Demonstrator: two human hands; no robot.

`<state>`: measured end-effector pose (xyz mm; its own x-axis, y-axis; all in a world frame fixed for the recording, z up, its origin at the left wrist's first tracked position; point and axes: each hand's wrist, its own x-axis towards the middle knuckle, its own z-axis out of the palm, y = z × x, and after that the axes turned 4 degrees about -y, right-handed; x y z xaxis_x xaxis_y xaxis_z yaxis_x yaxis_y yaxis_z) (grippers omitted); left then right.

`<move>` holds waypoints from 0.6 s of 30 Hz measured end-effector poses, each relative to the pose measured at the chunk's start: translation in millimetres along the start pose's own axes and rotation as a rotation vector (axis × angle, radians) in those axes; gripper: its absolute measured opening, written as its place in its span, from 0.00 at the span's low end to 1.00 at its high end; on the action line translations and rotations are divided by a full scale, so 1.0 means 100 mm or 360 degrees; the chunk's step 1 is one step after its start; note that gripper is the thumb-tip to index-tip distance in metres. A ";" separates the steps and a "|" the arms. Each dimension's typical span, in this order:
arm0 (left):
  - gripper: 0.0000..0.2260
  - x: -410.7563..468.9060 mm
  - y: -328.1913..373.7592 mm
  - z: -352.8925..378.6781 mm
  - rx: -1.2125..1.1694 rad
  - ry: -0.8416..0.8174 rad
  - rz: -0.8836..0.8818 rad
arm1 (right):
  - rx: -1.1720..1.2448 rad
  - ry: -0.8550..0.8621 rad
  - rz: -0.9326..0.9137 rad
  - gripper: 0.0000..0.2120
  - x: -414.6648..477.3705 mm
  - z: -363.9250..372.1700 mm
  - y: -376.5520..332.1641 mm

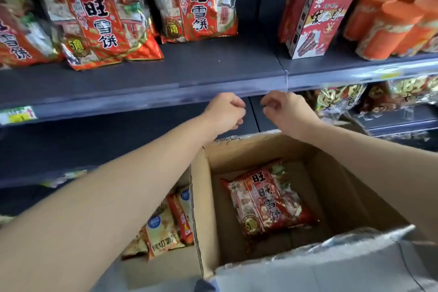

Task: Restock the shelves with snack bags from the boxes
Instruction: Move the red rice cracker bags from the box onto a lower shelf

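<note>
Open brown cardboard box [343,185] nearest: one red crinkly foil snack bag [265,199] flat on its bottom. Looks light, crushable (I'd pinch the top seam). Left hand [225,111], right hand [284,109] curled, empty, at dark shelf edge [142,99].

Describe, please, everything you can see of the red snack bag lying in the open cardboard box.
The red snack bag is a glossy, foil-like pillow pack, red with gold trim and large black characters down its middle. It looks sealed and full. It lies flat, face up and slightly skewed, alone on the floor of the cardboard box. Only the box bottom touches it; the left hand and right hand are up by the shelf edge, apart from it.
</note>
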<state>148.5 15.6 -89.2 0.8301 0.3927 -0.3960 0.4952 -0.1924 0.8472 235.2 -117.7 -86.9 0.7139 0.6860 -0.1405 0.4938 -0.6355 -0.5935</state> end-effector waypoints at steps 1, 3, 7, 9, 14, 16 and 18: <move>0.05 -0.08 -0.10 0.13 0.0053 -0.0056 -0.0058 | -0.0025 -0.0093 0.0026 0.11 -0.13 0.05 0.11; 0.04 -0.15 -0.31 0.38 0.0091 -0.0162 -0.0196 | -0.0070 -0.0271 0.0101 0.11 -0.28 0.18 0.34; 0.07 -0.05 -0.87 0.80 0.0072 -0.0267 -0.0551 | -0.0097 -0.0515 0.0438 0.16 -0.31 0.59 0.85; 0.11 0.07 -1.18 0.96 0.0086 -0.0236 -0.0719 | -0.0109 -0.0565 0.0559 0.17 -0.25 0.82 1.09; 0.20 0.40 -1.74 1.29 0.0113 -0.0214 -0.0959 | -0.0179 -0.0801 0.0775 0.17 -0.08 1.41 1.75; 0.22 0.54 -1.91 1.38 0.0161 -0.0213 -0.0988 | -0.0225 -0.0924 0.0824 0.21 -0.03 1.58 1.99; 0.22 0.65 -2.08 1.46 0.0162 -0.0209 -0.1031 | -0.0123 -0.0968 0.0892 0.23 0.02 1.67 2.16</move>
<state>137.1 -50.6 -342.7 0.3777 0.3462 -0.8588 0.9206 -0.0409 0.3884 260.1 -194.0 -348.0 0.4821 0.3183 -0.8163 0.1938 -0.9473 -0.2550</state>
